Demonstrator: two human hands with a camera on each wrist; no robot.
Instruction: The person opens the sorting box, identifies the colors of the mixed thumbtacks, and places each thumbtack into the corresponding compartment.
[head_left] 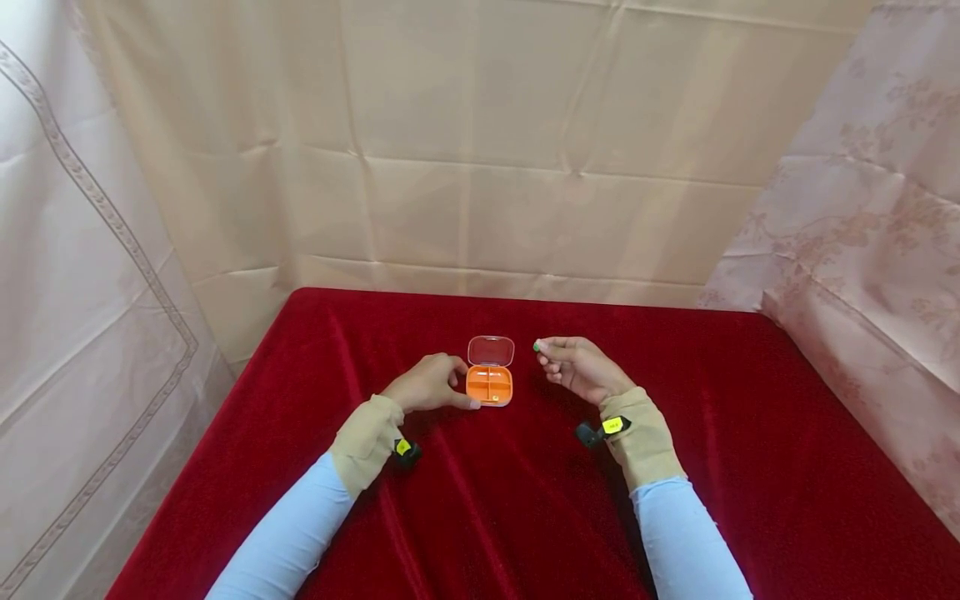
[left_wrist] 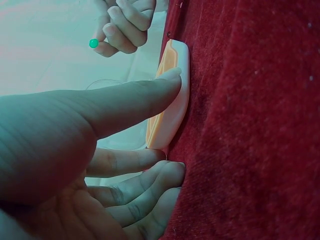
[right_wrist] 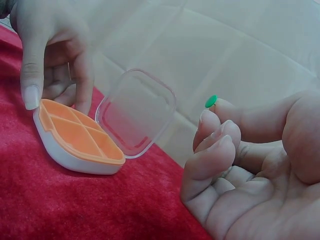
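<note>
A small pill box (head_left: 480, 388) with an orange divided inside and a white base stands on the red cloth, its clear lid (right_wrist: 137, 112) raised at the back. My left hand (head_left: 429, 383) holds the box at its left side, with the thumb (left_wrist: 145, 97) along the front wall and the index finger at the back corner. Off to the right of the box, my right hand (head_left: 585, 368) pinches a green thumbtack (right_wrist: 211, 101) between thumb and index finger, above the cloth. Its flat round head faces up and away; the pin is mostly hidden.
A small yellow piece (head_left: 495, 398) shows in the box's front right compartment. Red velvet cloth (head_left: 480, 517) covers the table. Beige curtains (head_left: 465, 150) hang behind it, and pale patterned drapes (head_left: 870, 275) close the sides.
</note>
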